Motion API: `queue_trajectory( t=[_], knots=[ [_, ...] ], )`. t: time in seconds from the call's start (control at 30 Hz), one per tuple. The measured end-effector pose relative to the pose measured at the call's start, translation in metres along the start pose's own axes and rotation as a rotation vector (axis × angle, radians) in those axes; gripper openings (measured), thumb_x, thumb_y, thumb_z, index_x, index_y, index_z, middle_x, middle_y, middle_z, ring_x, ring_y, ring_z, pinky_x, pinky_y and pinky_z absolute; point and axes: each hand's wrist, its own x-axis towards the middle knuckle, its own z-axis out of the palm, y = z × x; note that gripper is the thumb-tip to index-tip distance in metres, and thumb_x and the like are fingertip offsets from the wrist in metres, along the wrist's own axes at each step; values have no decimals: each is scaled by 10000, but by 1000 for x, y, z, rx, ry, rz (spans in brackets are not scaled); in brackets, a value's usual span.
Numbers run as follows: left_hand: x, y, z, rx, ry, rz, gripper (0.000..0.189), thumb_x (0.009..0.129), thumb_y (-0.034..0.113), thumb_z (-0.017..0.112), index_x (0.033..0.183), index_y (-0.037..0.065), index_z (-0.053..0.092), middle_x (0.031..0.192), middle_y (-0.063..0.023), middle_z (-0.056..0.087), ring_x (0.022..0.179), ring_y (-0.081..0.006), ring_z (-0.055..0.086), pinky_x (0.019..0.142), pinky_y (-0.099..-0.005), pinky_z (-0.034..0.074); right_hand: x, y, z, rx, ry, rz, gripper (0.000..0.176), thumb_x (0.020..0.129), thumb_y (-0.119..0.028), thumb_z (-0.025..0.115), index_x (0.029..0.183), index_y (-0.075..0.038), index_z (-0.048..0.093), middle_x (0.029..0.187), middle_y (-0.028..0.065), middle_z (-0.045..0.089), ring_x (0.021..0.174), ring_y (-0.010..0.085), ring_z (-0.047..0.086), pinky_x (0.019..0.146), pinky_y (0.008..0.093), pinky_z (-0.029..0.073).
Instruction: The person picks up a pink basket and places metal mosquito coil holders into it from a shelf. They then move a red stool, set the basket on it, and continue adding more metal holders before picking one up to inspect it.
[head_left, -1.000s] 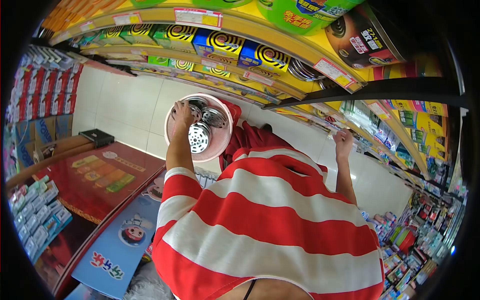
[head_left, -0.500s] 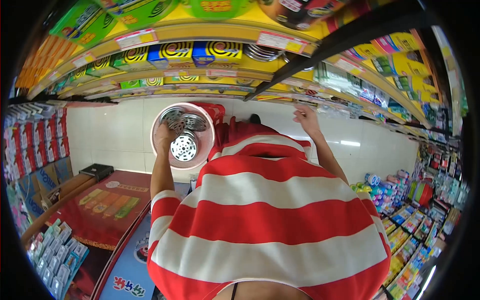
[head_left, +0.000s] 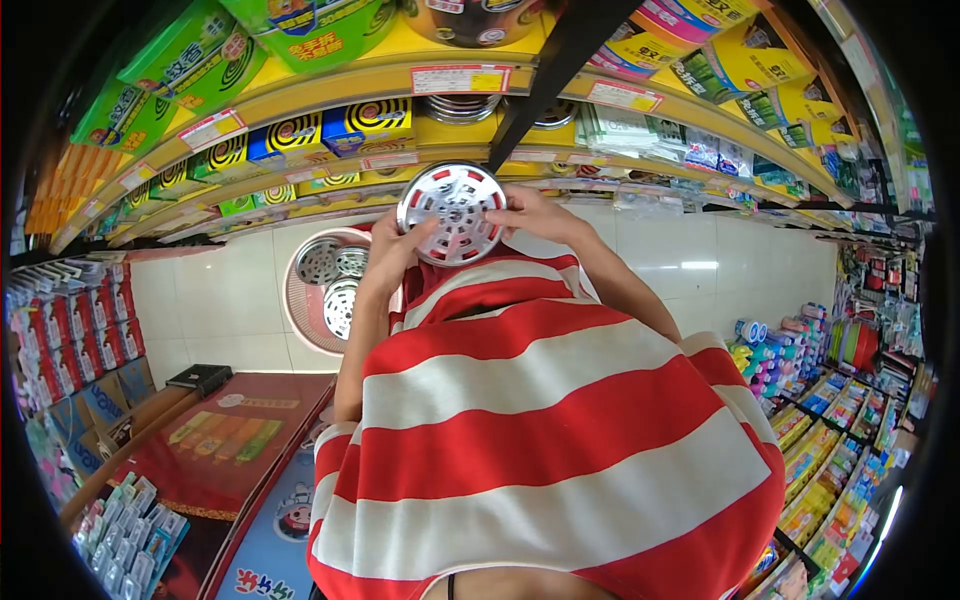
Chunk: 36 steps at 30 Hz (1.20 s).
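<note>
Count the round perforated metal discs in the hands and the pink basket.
4. One metal disc sits between the left hand and right hand; three lie in the pink basket: two side by side, one below. Others may hide underneath.

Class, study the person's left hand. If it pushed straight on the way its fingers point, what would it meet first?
The round metal disc, which the left hand grips together with the right hand. Beyond it probably stand the yellow shelves, though depth is unclear.
</note>
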Motion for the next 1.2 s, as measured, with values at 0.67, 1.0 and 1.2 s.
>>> queue_trajectory(
  t=[0.67,1.0,1.2],
  knots=[
    [0,-10,57,-241,125,-88,280,786,59,649,1041,-5,553,959,-114,627,846,-167,607,777,-319,500,66,52,-157,33,788,-93,443,802,-57,606,1203,43,446,1165,140,521,1060,199,475,913,290,352],
    [-1,-17,67,-303,171,-82,306,776,46,655,1056,-11,546,969,-109,626,859,-172,607,789,-310,501,77,61,-181,7,780,-162,427,787,22,584,1196,-14,469,1198,101,519,1086,215,468,954,285,334],
    [0,-26,72,-244,168,-9,361,784,90,652,1100,-18,513,989,-130,613,847,-197,618,759,-346,529,69,56,-190,97,695,-157,432,798,-44,605,1205,-27,462,1207,121,516,1109,234,476,939,314,363]
  ],
)
